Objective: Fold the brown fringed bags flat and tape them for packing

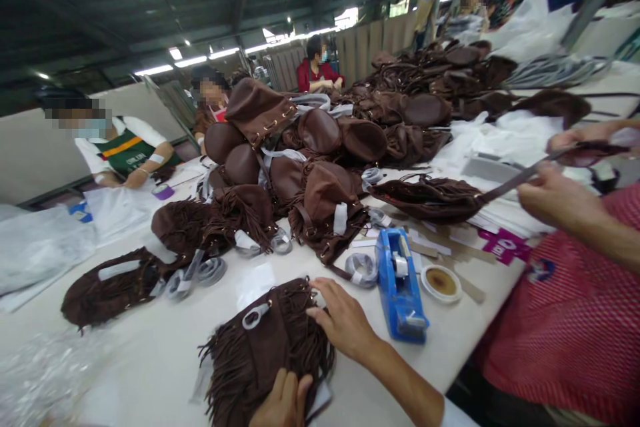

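Note:
A dark brown fringed bag lies on the white table in front of me, with a pale wrapped ring of strap on its upper part. My left hand is at its lower edge, fingers closed on the bag's material; the fingertips are partly hidden. At the bag's upper right side is my right hand, thumb and forefinger spread apart, their tips touching the fringe and top corner. A blue tape dispenser stands just beyond my right hand, beside a round tub of brownish stuff.
Brown bags are heaped across the table, with wrapped grey strap coils nearby. Clear plastic lies at left. A co-worker in a red checked top holds another bag's strap at right. Other people work behind.

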Motion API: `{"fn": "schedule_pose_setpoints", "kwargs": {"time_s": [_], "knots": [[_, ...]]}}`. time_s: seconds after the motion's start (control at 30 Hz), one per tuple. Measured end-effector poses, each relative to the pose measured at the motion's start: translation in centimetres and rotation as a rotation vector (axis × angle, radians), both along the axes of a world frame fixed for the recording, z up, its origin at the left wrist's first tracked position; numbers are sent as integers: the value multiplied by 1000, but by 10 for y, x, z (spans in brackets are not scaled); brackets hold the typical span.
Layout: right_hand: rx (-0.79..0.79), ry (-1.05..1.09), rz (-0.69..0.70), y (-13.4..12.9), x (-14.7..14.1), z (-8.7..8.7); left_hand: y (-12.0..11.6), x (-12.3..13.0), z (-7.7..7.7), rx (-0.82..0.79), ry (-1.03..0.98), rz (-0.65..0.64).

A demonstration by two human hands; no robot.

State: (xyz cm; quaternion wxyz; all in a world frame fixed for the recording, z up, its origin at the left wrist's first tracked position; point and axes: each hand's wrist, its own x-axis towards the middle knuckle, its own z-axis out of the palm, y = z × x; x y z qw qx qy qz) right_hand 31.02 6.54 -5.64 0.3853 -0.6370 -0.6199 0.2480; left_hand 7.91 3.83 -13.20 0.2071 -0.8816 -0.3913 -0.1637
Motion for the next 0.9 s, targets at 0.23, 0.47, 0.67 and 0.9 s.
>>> {"fn": "schedule_pose_setpoints", "kwargs": {"time_s": [0.23, 0.47, 0.67, 0.9], "knots": [[-227, -1, 97, -21, -2, -33, -1, 5, 21, -45, 126, -37], [-349, 455, -6, -20, -22, -3, 1, 14, 13, -67, -47, -29], [-376, 832, 447, -39, -9, 10, 3, 12, 18, -117, -85, -210], [-116, 160, 59, -75, -1, -44, 0, 28, 35, -215, -3, -84]]}}
